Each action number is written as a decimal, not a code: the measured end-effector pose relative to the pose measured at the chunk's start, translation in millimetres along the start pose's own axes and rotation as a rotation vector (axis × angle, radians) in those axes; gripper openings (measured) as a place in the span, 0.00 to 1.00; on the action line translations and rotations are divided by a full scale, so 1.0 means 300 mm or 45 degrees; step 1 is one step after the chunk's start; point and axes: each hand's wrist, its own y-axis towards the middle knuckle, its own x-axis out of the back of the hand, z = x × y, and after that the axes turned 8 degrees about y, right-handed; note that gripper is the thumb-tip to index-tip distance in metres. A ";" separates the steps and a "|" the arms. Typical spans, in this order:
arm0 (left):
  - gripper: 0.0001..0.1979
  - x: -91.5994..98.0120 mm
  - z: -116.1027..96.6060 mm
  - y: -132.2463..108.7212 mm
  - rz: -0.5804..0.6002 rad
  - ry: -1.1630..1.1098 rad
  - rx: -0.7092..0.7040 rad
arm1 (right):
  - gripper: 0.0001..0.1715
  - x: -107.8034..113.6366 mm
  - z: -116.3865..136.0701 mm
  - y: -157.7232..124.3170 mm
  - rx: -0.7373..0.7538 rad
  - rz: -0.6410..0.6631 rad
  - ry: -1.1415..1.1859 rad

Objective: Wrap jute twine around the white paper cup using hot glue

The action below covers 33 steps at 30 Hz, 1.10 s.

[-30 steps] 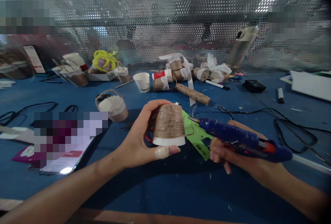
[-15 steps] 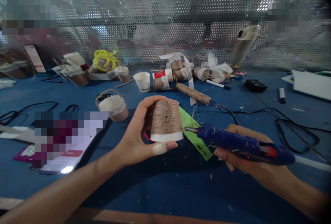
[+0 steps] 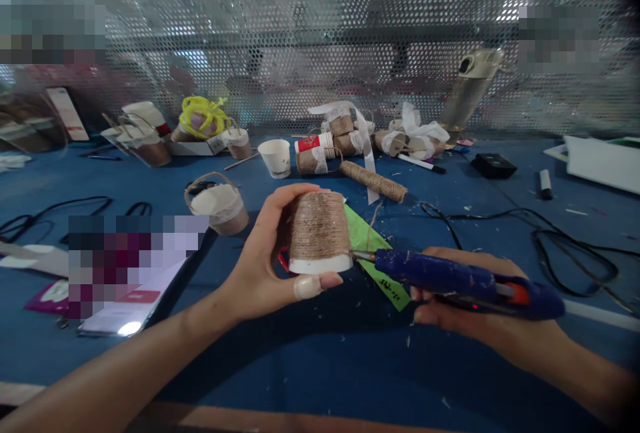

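**Glue gun (image 3: 440,275) meets twine-wrapped paper cup (image 3: 320,226) near its rim**

The cup is upside down above the blue table (image 3: 325,366), in the middle of the view, its bare white rim (image 3: 320,265) facing downward below the rows of twine. The left hand (image 3: 260,273) pinches it, fingers curved over the upturned base and far side, the thumb, wrapped in a bandage (image 3: 307,287), under the rim.

The right hand (image 3: 487,329) is closed around the blue glue gun, which points left. Its metal nozzle (image 3: 363,255) sits at the right side of the cup, where the twine ends above the rim; whether it actually touches cannot be told. A pale glue stick (image 3: 600,316) juts from the back end.

Behind the nozzle, a loose strand of twine (image 3: 373,223) rises in front of a green paper strip (image 3: 387,283) bearing dark handwriting. Farther back lies a roll of twine (image 3: 374,181), with a white ribbon (image 3: 367,146) beside it. Left of the hands stands a small cup with a twine handle (image 3: 227,209), near a phone (image 3: 120,313). A plain paper cup (image 3: 275,158) stands upright behind.
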 end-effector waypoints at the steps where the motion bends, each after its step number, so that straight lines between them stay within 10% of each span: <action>1: 0.44 0.000 0.000 0.001 -0.004 0.001 -0.003 | 0.10 0.001 0.003 0.002 -0.025 0.028 0.000; 10: 0.46 0.004 -0.002 0.000 0.015 0.078 -0.071 | 0.11 0.011 -0.026 0.001 -0.330 0.139 0.210; 33: 0.44 -0.013 0.003 0.012 0.057 0.041 -0.255 | 0.16 0.013 -0.028 -0.029 -0.031 0.139 -0.181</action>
